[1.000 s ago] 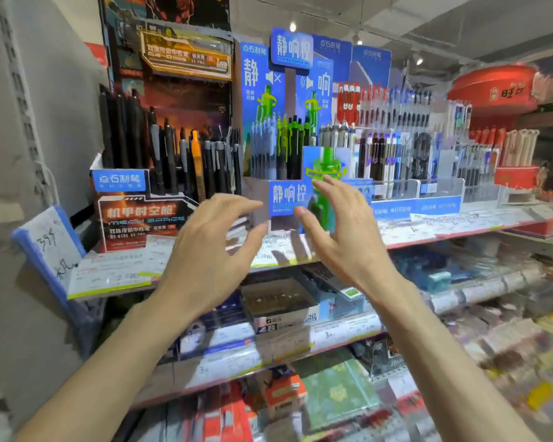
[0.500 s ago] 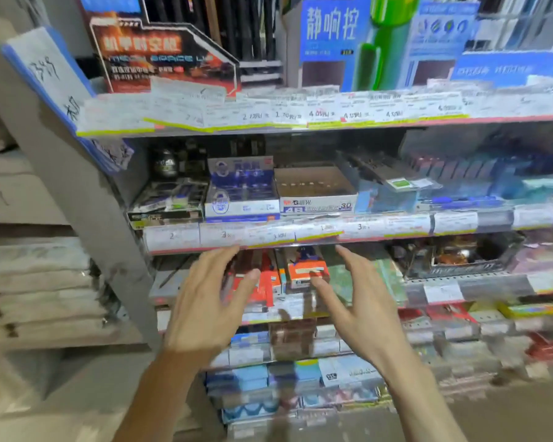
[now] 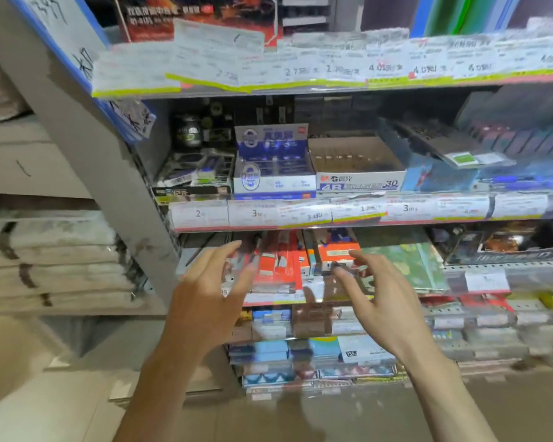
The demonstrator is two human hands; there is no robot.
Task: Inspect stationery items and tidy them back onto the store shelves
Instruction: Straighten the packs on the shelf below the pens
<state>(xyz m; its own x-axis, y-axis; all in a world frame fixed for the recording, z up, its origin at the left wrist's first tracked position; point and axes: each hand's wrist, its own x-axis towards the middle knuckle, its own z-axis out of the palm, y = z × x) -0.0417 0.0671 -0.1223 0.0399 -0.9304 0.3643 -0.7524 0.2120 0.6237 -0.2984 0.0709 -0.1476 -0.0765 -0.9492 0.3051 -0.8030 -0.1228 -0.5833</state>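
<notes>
Both hands are raised in front of a store shelf unit, fingers spread and holding nothing. My left hand (image 3: 209, 295) hovers before red and orange stationery packs (image 3: 276, 266) on the third shelf down. My right hand (image 3: 379, 298) is level with it, in front of an orange box (image 3: 336, 253) and beside a green patterned notebook (image 3: 406, 266). Whether any fingertip touches the packs is unclear because of blur. On the shelf above stand a blue and white eraser box (image 3: 273, 167) and an open 4B eraser carton (image 3: 358, 170).
Price-tag strips (image 3: 332, 212) line each shelf edge. A grey upright post (image 3: 87, 148) slants down the left side, with pale stacked goods (image 3: 51, 263) beyond it. Lower shelves hold blue packets (image 3: 268, 352). Dark boxed goods (image 3: 505, 247) sit at the right. The floor (image 3: 332, 416) lies below.
The view dropped from the pen display on the top shelf to the lower shelves. Both hands came down with it and stayed spread, now facing the red packs.
</notes>
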